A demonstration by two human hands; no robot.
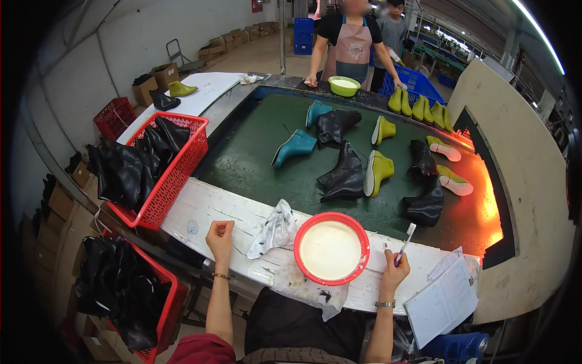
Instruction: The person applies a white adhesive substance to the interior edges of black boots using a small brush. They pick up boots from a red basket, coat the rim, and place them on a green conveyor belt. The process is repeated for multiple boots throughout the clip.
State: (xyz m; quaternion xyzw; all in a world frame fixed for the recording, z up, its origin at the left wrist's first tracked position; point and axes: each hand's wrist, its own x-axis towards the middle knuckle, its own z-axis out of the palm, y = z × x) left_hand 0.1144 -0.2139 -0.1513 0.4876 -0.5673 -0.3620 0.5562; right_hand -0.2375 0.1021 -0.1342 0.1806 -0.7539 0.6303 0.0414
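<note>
A red bowl (331, 217) of cream liquid (330, 250) sits at the view's five o'clock; notebook (441, 303) at four, marks unreadable; left hand (219, 239) near eight, curled, contents I cannot tell; right hand (394, 274) at four, grasping a toothbrush (405, 246).

The right hand (394, 273) holds a brush (405, 244), bristles up, to the right of a red bowl (365, 249) of cream-coloured liquid on the white desk (197, 203). The left hand (220, 239), fingers curled, is over the desk, left of a stained rag (276, 229). Beyond, black boots (344, 174), teal lasts (295, 147) and yellow-green lasts (379, 173) lie on a green belt (242, 151). An aproned person (353, 45) stands across it.
</note>
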